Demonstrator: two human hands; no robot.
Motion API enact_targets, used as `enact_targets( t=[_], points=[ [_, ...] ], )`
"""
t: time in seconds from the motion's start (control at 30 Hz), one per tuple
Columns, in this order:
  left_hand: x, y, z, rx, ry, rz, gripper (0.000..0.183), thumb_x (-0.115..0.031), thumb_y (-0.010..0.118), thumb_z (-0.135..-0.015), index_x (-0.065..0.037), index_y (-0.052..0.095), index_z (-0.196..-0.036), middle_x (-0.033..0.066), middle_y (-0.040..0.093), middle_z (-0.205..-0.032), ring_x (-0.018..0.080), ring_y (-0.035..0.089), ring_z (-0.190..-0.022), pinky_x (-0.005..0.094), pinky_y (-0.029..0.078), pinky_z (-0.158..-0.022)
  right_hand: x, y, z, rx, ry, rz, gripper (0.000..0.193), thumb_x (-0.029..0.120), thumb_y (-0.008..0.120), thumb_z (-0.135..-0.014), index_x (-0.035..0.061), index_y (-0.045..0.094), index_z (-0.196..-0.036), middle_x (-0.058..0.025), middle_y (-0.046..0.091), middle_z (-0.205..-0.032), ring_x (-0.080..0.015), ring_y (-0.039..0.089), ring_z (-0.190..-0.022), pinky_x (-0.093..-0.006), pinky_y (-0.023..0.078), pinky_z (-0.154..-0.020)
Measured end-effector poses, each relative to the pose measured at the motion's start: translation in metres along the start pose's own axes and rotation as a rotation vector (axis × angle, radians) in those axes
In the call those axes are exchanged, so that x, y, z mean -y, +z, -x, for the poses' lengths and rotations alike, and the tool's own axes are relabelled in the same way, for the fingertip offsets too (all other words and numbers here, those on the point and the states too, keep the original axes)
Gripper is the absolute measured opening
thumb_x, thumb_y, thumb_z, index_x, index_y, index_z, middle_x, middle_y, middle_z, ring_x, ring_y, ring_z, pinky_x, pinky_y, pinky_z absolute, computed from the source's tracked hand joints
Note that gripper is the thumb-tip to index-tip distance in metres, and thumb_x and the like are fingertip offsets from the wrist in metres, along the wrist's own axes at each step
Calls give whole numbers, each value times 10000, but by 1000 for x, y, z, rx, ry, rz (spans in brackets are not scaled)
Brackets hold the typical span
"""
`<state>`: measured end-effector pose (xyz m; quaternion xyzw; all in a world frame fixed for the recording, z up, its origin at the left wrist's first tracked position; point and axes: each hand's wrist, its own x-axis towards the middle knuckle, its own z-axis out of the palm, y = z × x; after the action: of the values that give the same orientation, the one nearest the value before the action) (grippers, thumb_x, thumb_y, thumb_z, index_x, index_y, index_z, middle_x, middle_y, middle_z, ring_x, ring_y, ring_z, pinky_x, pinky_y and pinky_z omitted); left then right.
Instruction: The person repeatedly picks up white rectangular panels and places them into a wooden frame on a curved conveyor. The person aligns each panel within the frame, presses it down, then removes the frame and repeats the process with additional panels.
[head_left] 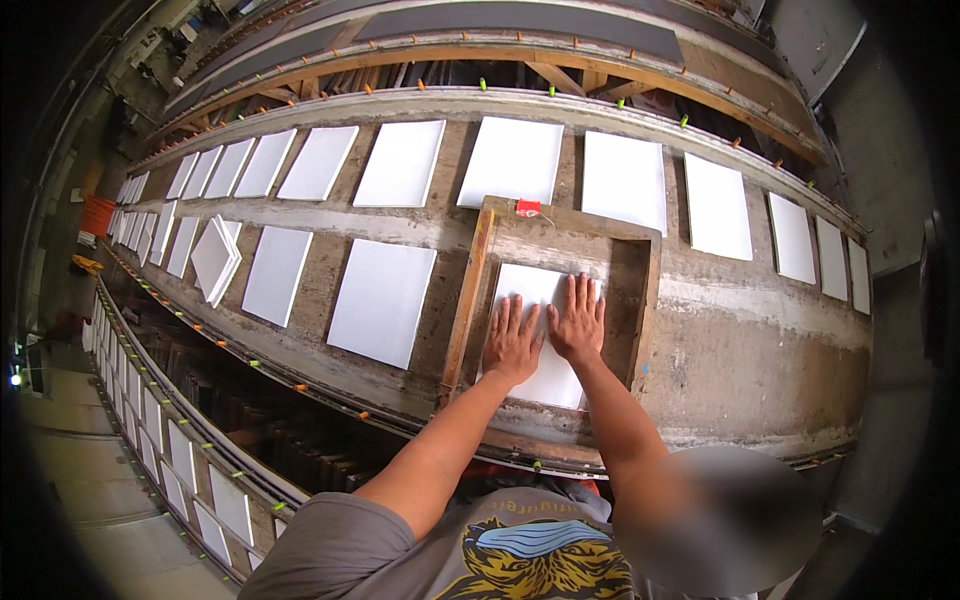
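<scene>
Both hands lie flat on a white rectangular sheet or panel (545,385) inside a wooden frame (466,300) on the long table. My left hand (513,343) rests on the sheet's left part, fingers stretched out and pointing away from me. Beside it on the right, my right hand (577,318) reaches a little farther, its fingers close to the sheet's far right corner. Neither hand grips anything. Along the frame's far bar sits a small red tag or block (528,208). Parts of the sheet are hidden beneath my hands.
More white panels lie in two rows along the worn table (750,340), one near panel (382,300) left of the frame. A small stack (215,262) sits askew farther left. Orange and green clips (483,84) line the table's edges. Other long tables stand beyond and at lower left.
</scene>
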<state>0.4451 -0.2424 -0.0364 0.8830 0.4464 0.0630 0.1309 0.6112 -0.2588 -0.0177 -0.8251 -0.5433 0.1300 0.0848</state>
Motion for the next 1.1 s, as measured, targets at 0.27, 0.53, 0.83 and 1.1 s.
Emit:
enact_targets(
  t=[0.27,0.53,0.83,1.1],
  points=[
    [7,-2,9,50,44,-36,652,-434,382,-1074,-147,232,-1639,171,122,-1710,362,91,-1581,492,94,-1276,-3,11,35,18,-38,11,736,510,423,-1035,165,201,-1645,-139,132,-1715,-313,106,-1587,-511,110,-1275],
    [7,0,14,40,61,-40,661,-427,393,-1071,-134,225,-1639,179,146,-1704,376,117,-1575,497,102,-1274,7,4,18,-6,-33,17,781,541,450,-1012,156,202,-1644,-146,107,-1719,-323,77,-1591,-555,87,-1266],
    [17,-7,11,136,96,35,688,-458,355,-1080,-117,171,-1650,179,77,-1717,365,57,-1588,492,63,-1279,20,7,23,-5,82,27,746,534,423,-1032,183,198,-1650,-144,118,-1720,-315,65,-1594,-506,62,-1273],
    [33,-41,36,327,227,-77,677,-440,354,-1080,-69,221,-1631,174,137,-1710,330,84,-1589,485,84,-1279,43,27,63,-17,162,69,719,511,431,-1040,202,208,-1649,-147,114,-1720,-337,81,-1589,-503,100,-1273]
  ],
)
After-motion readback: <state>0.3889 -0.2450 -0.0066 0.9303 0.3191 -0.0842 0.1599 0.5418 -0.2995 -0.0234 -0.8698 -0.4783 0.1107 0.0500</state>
